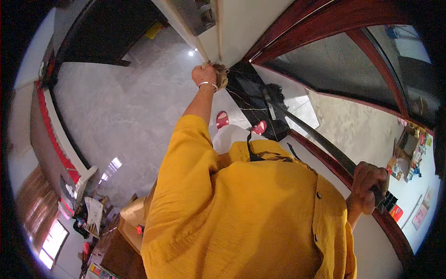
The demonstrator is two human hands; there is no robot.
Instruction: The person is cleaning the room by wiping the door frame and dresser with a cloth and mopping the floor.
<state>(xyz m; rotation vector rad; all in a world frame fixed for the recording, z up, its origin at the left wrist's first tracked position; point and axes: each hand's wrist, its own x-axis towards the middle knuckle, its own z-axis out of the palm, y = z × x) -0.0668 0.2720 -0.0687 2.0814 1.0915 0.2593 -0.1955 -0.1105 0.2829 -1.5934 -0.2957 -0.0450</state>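
My left hand [205, 74] reaches forward, closed on a crumpled brown cloth [222, 77], at the end of a pale wall. A light bracelet is on that wrist. On the right, my right hand [370, 188] grips the upper end of a dark pole [317, 139]. The pole slants down to a fuzzy black head [276, 95], which looks like a mop or broom head, by the black stone threshold [256, 110]. Whether the head touches the floor I cannot tell. The fingertips of my left hand are partly hidden.
My feet in red sandals [222, 120] stand near the threshold. A dark red door frame [324, 146] and screened door panels [334, 66] are at the right. Grey floor [129, 97] spreads left, with wooden furniture [122, 254] at lower left and a red-trimmed white ledge [62, 139].
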